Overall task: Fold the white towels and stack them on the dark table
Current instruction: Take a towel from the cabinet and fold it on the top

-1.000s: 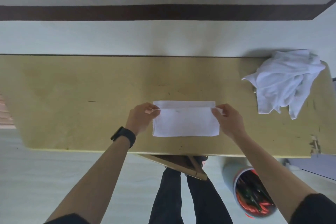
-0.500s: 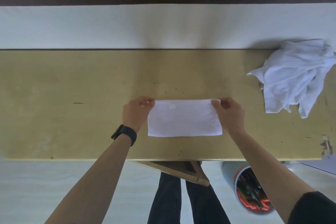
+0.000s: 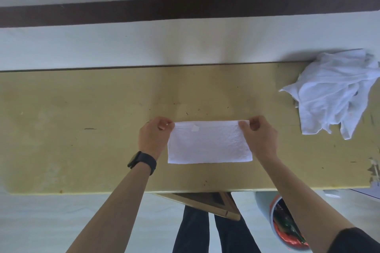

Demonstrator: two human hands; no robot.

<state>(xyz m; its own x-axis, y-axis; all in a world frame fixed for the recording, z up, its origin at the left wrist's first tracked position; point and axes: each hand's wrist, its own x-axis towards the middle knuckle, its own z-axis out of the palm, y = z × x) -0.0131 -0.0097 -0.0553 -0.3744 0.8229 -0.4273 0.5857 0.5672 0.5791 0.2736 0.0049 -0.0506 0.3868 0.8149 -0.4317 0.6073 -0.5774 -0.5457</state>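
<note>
A white towel (image 3: 209, 146), folded in half into a flat rectangle, lies near the front middle of the yellowish table (image 3: 82, 129). A small tag shows near its far edge. My left hand (image 3: 153, 139) pinches the far left corner. My right hand (image 3: 260, 139) pinches the far right corner. A crumpled heap of white towels (image 3: 337, 90) sits at the table's far right, apart from both hands.
A wooden frame (image 3: 207, 201) juts out under the table's front edge above my legs. A bucket with red and green contents (image 3: 287, 230) stands on the floor at the lower right. The wall behind carries a dark stripe (image 3: 185, 9).
Both hands carried the towel's near layer away from me until its edge met the far edge. The strip of lower layer seen a second ago is now covered.
</note>
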